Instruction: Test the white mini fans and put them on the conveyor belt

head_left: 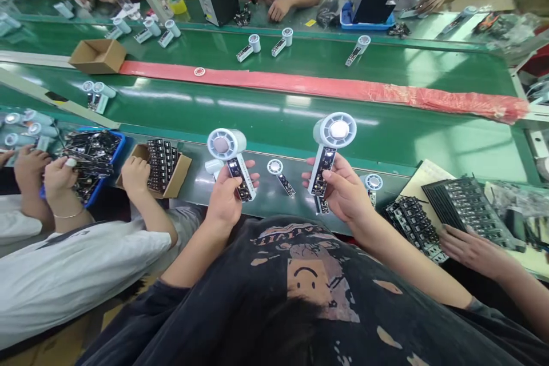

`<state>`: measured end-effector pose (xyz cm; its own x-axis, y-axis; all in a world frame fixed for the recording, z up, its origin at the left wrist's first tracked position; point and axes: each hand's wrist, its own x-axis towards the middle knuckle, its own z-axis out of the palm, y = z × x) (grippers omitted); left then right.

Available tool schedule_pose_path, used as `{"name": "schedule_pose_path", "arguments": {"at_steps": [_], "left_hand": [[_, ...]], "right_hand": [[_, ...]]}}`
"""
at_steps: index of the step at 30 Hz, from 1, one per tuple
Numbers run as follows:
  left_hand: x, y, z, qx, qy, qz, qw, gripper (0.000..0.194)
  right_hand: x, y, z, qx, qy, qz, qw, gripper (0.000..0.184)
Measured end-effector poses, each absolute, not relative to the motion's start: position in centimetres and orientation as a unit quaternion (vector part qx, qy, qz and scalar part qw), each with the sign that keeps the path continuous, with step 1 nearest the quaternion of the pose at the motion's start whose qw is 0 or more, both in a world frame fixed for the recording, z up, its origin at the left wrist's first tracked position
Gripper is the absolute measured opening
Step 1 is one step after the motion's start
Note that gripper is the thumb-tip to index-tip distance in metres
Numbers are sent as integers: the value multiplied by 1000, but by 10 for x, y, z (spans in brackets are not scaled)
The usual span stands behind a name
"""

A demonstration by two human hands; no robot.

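My left hand [226, 193] is closed round the handle of a small white hand-held fan [227, 146] with its dark circuit board exposed. My right hand [343, 191] grips a second white fan [334, 131] the same way, held a little higher. Both fans stand upright above the near edge of the green bench [274, 194]. Between my hands a third fan [277, 168] lies flat on the bench. Another fan [374, 183] lies just right of my right hand.
A green conveyor belt [300, 120] with a red strip [326, 87] carries several more fans. A person on my left works over a blue tray [112, 161] and a cardboard box [182, 168] of boards. Another person's hand [472, 249] rests by stacked black boards [454, 206] at right. People sit across the belt.
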<state>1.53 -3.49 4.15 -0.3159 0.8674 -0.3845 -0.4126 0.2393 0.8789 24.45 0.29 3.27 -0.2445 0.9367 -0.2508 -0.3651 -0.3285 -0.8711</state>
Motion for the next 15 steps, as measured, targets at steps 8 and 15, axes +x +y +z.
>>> {"name": "schedule_pose_path", "arguments": {"at_steps": [8, 15], "left_hand": [[12, -40, 40, 183, 568, 590, 544, 40], [8, -39, 35, 195, 554, 568, 576, 44]], "right_hand": [[235, 7, 35, -400, -363, 708, 455, 44], [225, -5, 39, -407, -360, 696, 469, 50]]}}
